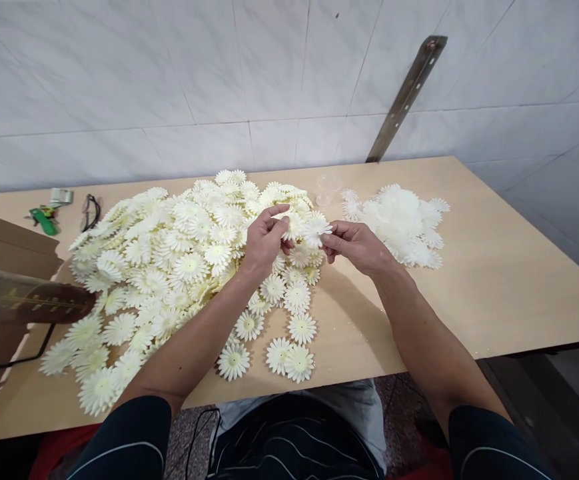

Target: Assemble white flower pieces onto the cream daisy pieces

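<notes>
My left hand point(265, 241) is closed at the edge of a pale yellow artificial flower point(294, 226), thumb and fingers pinched at its left side. A whiter artificial flower layer point(316, 229) is pinched between the thumb and fingers of my right hand point(353, 244). The two flowers are side by side and look to overlap a little. Below and left of my hands spreads a large heap of cream-yellow artificial flowers point(189, 265). Beyond my right hand lies a smaller pile of white flower layers point(400, 220).
A bottle of dark liquid point(44, 300) juts in from the left, beside a cardboard box point(4, 250). Glasses point(90, 212) and a green-handled tool point(44, 220) lie at the back left. A clear plastic piece point(328, 189) stands near the wall. A metal bracket point(406, 100) leans there.
</notes>
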Demonstrator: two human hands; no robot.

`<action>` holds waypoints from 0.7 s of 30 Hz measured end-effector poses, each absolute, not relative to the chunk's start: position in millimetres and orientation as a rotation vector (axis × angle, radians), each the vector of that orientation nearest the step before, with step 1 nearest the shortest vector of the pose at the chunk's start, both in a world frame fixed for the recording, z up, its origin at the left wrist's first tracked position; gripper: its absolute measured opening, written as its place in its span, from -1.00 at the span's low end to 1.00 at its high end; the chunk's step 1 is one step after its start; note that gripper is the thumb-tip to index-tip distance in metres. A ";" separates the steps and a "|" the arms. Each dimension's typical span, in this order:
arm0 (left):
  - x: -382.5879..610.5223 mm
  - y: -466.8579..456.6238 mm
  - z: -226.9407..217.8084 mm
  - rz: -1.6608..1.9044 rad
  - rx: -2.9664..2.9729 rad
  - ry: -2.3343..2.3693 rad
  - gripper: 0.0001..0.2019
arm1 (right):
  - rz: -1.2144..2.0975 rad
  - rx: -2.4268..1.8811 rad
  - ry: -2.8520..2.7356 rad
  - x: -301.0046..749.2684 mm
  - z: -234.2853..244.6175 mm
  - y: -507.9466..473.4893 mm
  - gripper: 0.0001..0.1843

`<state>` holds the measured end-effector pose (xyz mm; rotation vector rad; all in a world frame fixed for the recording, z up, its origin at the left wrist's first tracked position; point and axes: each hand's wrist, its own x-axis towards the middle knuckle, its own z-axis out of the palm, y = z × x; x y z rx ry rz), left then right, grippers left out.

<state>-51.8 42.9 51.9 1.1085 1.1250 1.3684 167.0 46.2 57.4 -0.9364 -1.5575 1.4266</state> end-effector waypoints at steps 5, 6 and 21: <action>-54.2 38.6 59.5 1.180 1.192 1.145 -0.73 | 1.448 -0.932 -1.496 169.3 54.8 48.6 -0.41; -54.4 38.2 60.6 1.144 1.196 1.147 -0.75 | 1.446 -0.954 -1.483 169.5 54.1 49.4 -0.39; -50.0 36.9 50.2 1.104 1.306 1.232 -0.61 | 1.454 -0.959 -1.602 166.1 52.0 45.8 -0.40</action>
